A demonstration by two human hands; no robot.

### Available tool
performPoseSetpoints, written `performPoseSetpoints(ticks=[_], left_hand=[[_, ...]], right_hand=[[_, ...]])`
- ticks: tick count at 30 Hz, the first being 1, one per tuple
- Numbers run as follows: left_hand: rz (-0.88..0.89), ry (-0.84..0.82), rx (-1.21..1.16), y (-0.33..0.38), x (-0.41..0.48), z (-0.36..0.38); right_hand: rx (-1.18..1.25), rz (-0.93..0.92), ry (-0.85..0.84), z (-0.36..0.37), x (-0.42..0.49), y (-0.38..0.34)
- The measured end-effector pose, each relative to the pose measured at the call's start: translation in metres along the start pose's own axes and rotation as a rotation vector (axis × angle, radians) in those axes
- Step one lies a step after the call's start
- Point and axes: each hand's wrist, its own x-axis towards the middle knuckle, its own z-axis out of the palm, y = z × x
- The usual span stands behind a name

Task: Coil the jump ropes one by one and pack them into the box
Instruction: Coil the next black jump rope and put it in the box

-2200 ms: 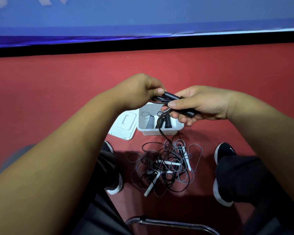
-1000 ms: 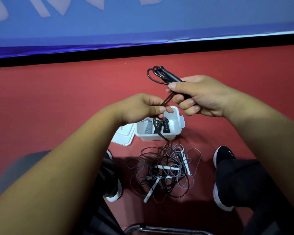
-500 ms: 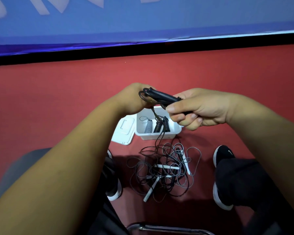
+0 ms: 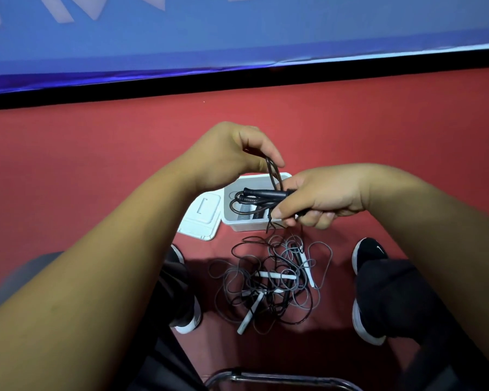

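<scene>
While my right grip (image 4: 322, 200) clenches round the slim black handles of the black cord jump rope (image 4: 261, 194), its coiled loops stick out to the left, in the air just above the open white plastic box (image 4: 244, 226). My left grip (image 4: 229, 153), a little farther off and higher, pinches a loop of the same cord between thumb and fingers. From there the cord runs down to the handles. A loose tail drops from my right grip toward the red floor (image 4: 96, 165). Inside the box lie ribbed handles, grey and black, partly hidden by the rope. The flat white lid (image 4: 201, 218) lies on the floor just left of the box. Nearer to me, between my left black shoe (image 4: 188, 317) and my right black shoe (image 4: 369, 252), sits a tangle of grey and black ropes with white handles (image 4: 271, 280).
</scene>
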Motion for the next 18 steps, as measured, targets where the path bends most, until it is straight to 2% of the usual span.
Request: performPoseSetpoints(ticks=[5, 9, 13, 18], left_hand=[[0.041, 0.015, 0.158, 0.002, -0.003, -0.001], [0.049, -0.061, 0.37, 0.0, -0.005, -0.003], [-0.158, -0.138, 0.366, -0.006, -0.004, 0.0], [-0.437, -0.223, 0.362, -0.015, -0.004, 0.017]], right_hand=[[-0.035, -0.006, 0.126, -0.007, 0.008, 0.001], [-0.223, -0.015, 0.397, -0.017, 0.016, 0.006], [-0.387, -0.064, 0.651, -0.02, 0.02, 0.007], [-0.401, -0.141, 0.759, -0.011, 0.026, 0.001]])
